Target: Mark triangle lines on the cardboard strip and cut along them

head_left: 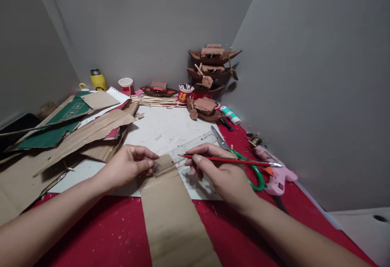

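Note:
A long strip of brown cardboard [173, 218] runs from the near table edge up onto a white sheet [158, 129]. Across its far end lies a clear plastic ruler [185, 150], slanting up to the right. My left hand [129, 163] pinches the ruler's left end between thumb and fingers. In my right hand [221, 173] is a red pencil [225, 160], its sharpened tip pointing left, just over the ruler near the strip's right edge. Whether the tip touches anything I cannot tell. Green-handled scissors [257, 177] lie partly behind my right hand.
Cardboard scraps [88, 137] pile up on the left. Model boats [210, 72] stand stacked at the back right, near a red paper cup [185, 93] and thin wooden sticks [158, 101]. A pink glue gun [276, 177] lies right, by the grey partition [319, 96].

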Demonstrator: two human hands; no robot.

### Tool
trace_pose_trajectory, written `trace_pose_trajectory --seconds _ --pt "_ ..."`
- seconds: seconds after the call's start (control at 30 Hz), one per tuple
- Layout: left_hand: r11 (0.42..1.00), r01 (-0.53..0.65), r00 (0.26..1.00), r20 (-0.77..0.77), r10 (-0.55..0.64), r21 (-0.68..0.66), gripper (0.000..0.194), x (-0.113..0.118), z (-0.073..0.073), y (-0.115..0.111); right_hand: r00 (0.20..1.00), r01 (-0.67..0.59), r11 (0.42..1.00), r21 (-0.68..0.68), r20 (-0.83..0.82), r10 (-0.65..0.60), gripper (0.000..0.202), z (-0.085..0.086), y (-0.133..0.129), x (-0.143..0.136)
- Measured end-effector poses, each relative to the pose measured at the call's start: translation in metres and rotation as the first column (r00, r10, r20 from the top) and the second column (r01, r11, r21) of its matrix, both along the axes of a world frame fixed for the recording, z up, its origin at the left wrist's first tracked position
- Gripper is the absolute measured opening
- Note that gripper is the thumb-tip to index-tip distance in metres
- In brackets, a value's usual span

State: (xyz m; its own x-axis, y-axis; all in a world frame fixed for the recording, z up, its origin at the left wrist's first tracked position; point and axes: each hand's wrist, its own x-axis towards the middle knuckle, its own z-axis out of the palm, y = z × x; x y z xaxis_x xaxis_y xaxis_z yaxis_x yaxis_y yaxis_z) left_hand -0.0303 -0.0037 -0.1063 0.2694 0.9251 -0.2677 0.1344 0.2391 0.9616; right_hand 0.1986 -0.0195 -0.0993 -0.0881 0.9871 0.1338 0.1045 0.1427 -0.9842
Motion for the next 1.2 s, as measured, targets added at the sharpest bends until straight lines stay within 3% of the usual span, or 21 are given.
trace_pose_trajectory --seconds 0.13,0.3,0.67,1.2 --pt "0.999 0.043 0.999 -0.033 -0.042 0.016 0.032 0.021 -0.002 0.010 1.000 0.011 1.000 -0.009 0.025 -0.011 0.015 -0.007 -0.003 0.008" --pt "0.996 0.089 0.993 -0.079 -0.086 0.031 0.028 0.036 -0.008 0.015 0.999 0.001 0.994 0.112 0.039 -0.005 0.011 -0.001 -0.005 0.016" --pt "0.994 0.100 0.986 -0.138 -0.094 0.037 0.034 0.033 -0.001 0.014 0.995 0.003 0.992 0.130 0.103 -0.016 0.013 0.002 -0.003 0.017" --pt "0.989 0.151 0.974 -0.171 -0.147 0.011 0.023 0.031 -0.001 0.014 0.982 0.001 0.992 0.129 0.190 -0.025 0.014 -0.001 -0.002 0.017"
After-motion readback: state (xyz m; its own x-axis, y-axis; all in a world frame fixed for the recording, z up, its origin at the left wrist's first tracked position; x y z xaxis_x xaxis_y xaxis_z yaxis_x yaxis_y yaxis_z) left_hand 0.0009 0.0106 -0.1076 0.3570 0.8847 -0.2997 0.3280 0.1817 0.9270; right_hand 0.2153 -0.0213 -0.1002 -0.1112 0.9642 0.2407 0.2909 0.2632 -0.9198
